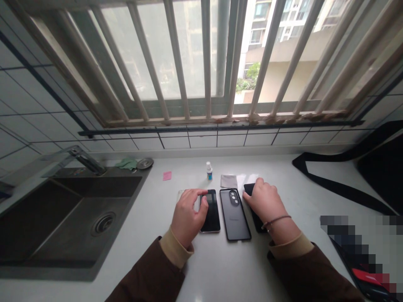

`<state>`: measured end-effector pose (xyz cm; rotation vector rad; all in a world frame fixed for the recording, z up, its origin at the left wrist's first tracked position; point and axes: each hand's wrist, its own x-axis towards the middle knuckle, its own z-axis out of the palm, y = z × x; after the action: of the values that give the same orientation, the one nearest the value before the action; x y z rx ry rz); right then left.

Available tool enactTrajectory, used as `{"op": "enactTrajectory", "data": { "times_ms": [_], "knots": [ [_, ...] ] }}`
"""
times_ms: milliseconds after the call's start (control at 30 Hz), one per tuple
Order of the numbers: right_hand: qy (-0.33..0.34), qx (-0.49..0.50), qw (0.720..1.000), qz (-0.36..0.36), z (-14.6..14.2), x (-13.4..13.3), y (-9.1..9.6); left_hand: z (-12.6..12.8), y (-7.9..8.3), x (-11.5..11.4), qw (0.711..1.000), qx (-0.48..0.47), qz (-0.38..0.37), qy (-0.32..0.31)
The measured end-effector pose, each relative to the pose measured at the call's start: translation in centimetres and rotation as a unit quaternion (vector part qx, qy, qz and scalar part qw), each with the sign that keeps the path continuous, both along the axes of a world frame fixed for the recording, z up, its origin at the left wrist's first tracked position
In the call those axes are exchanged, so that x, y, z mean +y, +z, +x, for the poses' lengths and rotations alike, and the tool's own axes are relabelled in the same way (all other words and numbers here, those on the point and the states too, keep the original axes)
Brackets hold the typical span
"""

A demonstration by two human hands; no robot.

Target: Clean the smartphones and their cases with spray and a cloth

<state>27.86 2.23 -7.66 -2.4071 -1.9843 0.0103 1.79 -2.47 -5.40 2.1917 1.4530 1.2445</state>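
My left hand rests on a smartphone lying screen-up on the white counter, fingers curled over its left edge and a clear film or case showing under the fingertips. A black phone case lies flat between my hands, camera cutout at its top. My right hand covers another dark phone-sized object, fingers pressed down on it. A small white dropper bottle with a blue label stands just behind them, beside a grey cloth.
A dark sink with a faucet fills the left. A pink sticky note lies near it, a green rag and drain plug behind. A black bag strap crosses the right; barred window behind.
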Motion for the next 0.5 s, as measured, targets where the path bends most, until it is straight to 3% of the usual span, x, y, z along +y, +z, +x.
{"op": "enactTrajectory", "data": {
  "times_ms": [133, 500],
  "knots": [
    [0.005, -0.014, 1.0, 0.008, -0.14, 0.03, -0.74, -0.01, 0.05, 0.08, 1.0, -0.001, 0.006, -0.007],
    [0.027, -0.015, 0.999, -0.03, -0.29, -0.44, -0.6, -0.1, -0.11, 0.29, 1.0, 0.006, 0.007, 0.006]
  ]
}}
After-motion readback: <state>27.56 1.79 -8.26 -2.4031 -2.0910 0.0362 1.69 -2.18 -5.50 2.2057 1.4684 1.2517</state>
